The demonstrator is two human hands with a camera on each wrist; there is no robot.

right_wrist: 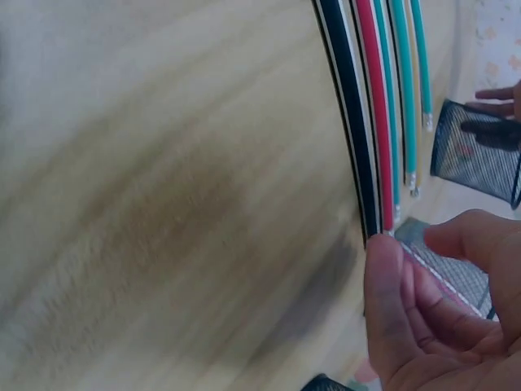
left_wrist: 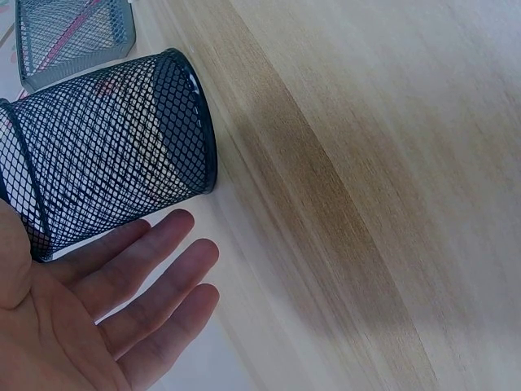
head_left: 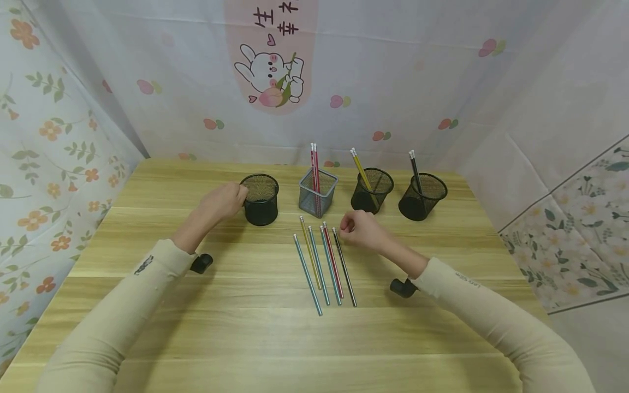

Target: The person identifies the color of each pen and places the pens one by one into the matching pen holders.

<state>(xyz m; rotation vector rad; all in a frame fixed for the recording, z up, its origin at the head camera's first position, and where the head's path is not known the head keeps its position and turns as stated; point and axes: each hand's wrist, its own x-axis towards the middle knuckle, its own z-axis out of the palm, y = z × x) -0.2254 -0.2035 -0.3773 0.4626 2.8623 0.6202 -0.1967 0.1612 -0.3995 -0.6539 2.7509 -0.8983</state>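
Table: pale, striped wooden table (head_left: 245,346), smooth, faintly glossy.
Loose pencils: slim straight shafts around the table's middle, white-tipped ends toward its far edge: three shiny teal pencils (head_left: 307,275), one gold-yellow pencil (head_left: 310,252), one red pencil (head_left: 333,260), one black pencil (head_left: 344,267) nearest the right edge.
Right hand (head_left: 362,230): beside the black pencil's tip; fingers loosely curled, thumb apart, nothing held that I can see.
Picking up: I'd pinch just below the tip and lift straight; shafts this close could roll.
Left hand (head_left: 223,202): at a round black wire-mesh cup (head_left: 261,213), toward the left edge; fingers loosely extended, thumb tip hidden, so I can't tell whether it grips the rim.
Farther cups: square grey mesh cup (head_left: 307,197), crimson pencils (head_left: 316,164) inside; two flared black mesh cups (head_left: 361,202), yellow pencils (head_left: 362,171) in one, dark pencils (head_left: 416,172) in the other.
Backdrop: soft printed curtain (head_left: 172,125) beyond the far edge.
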